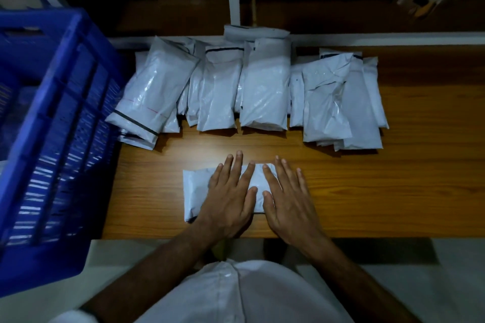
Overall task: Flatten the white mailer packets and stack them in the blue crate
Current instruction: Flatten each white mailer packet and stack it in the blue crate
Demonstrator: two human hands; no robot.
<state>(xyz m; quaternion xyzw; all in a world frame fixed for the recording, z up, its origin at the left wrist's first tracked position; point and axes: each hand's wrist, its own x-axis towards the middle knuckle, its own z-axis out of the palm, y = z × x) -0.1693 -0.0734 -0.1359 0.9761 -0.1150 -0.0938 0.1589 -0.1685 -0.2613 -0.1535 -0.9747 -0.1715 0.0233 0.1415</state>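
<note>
1. Head view looks down on a wooden table (393,191) with a person's two bare forearms reaching forward from the bottom edge.
2. One white packet (199,191) lies flat near the front edge of the table, long side running left to right, apart from the other packets.
3. The left hand (228,199) rests palm-down on the middle of this packet, fingers straight and slightly spread, the tips reaching past its far edge onto the wood.
4. The right hand (286,199) lies palm-down beside it, fingers also straight and slightly fanned, covering the packet's right end; its outer fingers rest on the table.
5. The two thumbs sit close together over the packet, not quite touching.
6. A row of white packets (262,92) lies along the far side of the table, overlapping one another, several with dark strips at their ends.
7. The blue crate (60,118) stands at the left, its slotted wall just beside the leftmost packets; its inside is too dark to tell what it holds.
8. A white shirt (236,294) fills the bottom centre.
</note>
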